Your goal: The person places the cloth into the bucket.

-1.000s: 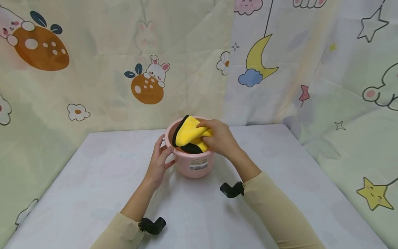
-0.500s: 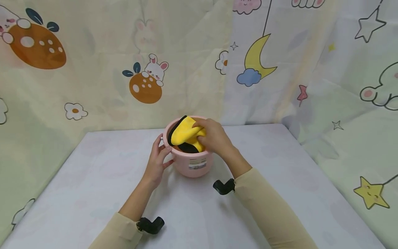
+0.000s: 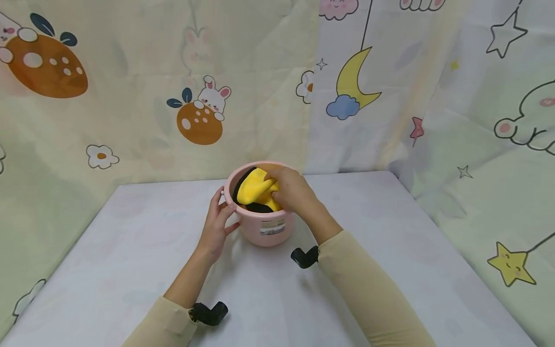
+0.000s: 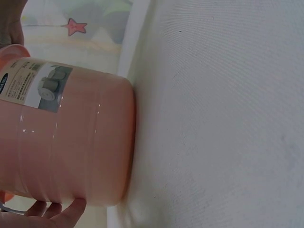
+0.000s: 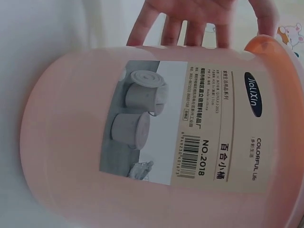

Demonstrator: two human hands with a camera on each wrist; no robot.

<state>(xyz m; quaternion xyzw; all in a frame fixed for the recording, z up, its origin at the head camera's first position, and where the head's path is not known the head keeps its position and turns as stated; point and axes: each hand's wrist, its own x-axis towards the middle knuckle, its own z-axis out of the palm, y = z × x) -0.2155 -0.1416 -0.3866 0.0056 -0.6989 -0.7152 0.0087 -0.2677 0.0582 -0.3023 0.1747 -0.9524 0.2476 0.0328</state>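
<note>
A pink bucket (image 3: pixel 264 230) with a paper label stands upright near the table's back edge. Inside its mouth lies a bunched yellow cloth (image 3: pixel 256 188) with black edging, pinched by the right hand (image 3: pixel 295 190), which reaches in over the right rim. The left hand (image 3: pixel 215 229) holds the bucket's left side, thumb and fingers spread along the wall and rim. In the left wrist view, fingertips (image 4: pixel 71 213) touch the bucket wall (image 4: pixel 95 142). The right wrist view has the left hand's fingers (image 5: pixel 190 28) against the bucket (image 5: pixel 61 142) beside its printed label (image 5: pixel 204 128).
The white tabletop (image 3: pixel 269 299) extends around the bucket. Behind it hangs a curtain (image 3: pixel 260 96) printed with cartoon figures. Black wrist-worn devices (image 3: pixel 209 313) show at both sleeve cuffs.
The cloth sits lower inside the bucket, and the right hand has moved down and slightly left with it. The left hand keeps its hold. The whole head view has shifted slightly.
</note>
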